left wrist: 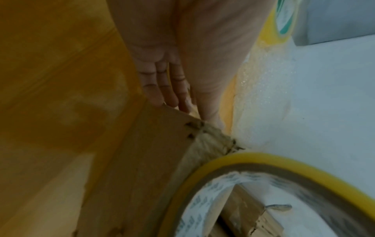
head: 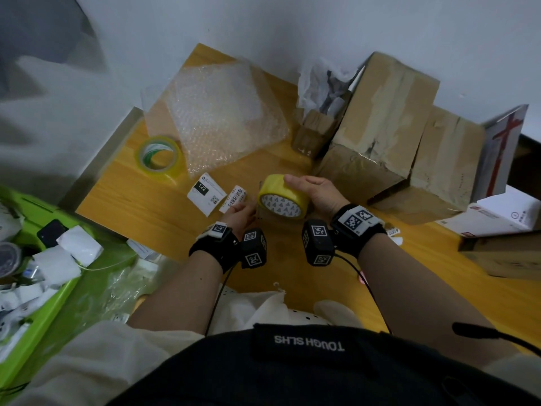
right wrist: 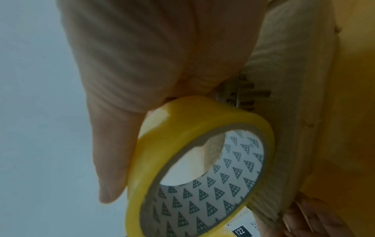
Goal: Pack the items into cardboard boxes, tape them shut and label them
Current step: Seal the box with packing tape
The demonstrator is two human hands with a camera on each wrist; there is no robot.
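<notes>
Glossy yellow tape roll (head: 283, 200), matt cardboard boxes (head: 377, 124), wood-grain table (head: 140, 206).

Light was dim and even in all three views, cool on the white wall (head: 322, 30) and warm on the desk (head: 123, 206). Shadows under the cardboard boxes (head: 380, 136) were soft. The head view bowed strongly at its edges, with a grey smear across its upper left. Both wrist views were soft and grainy; the nearest skin was out of focus, and faint horizontal banding crossed the right hand (right wrist: 154, 52).
</notes>
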